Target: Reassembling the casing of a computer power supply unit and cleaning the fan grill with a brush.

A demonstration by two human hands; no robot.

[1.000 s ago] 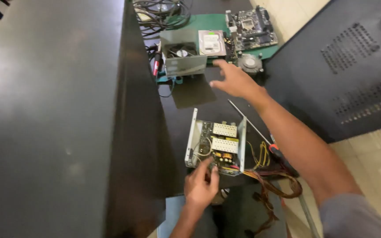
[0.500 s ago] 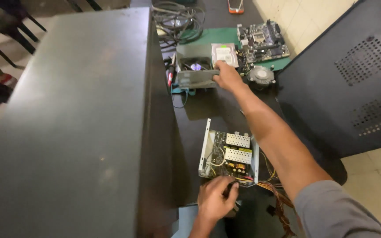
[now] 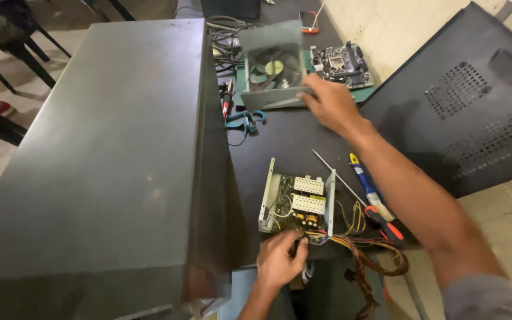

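Note:
An opened power supply (image 3: 296,202) with its circuit board showing lies on the dark table (image 3: 280,139). My left hand (image 3: 281,259) grips its near end, where a bundle of coloured wires (image 3: 362,252) comes out. My right hand (image 3: 327,104) reaches to the far side and holds the grey metal cover with a fan (image 3: 272,64) by its lower right corner, tilted up off the table.
A large grey computer case (image 3: 102,154) fills the left. A motherboard (image 3: 342,62) lies on a green mat at the back. Screwdrivers (image 3: 370,195) rest right of the power supply. A black perforated panel (image 3: 463,101) leans at the right. Cables (image 3: 226,32) lie behind.
My right hand reached further back, took hold of the fan cover and lifted it up on edge. My left hand stayed at the power supply's near end.

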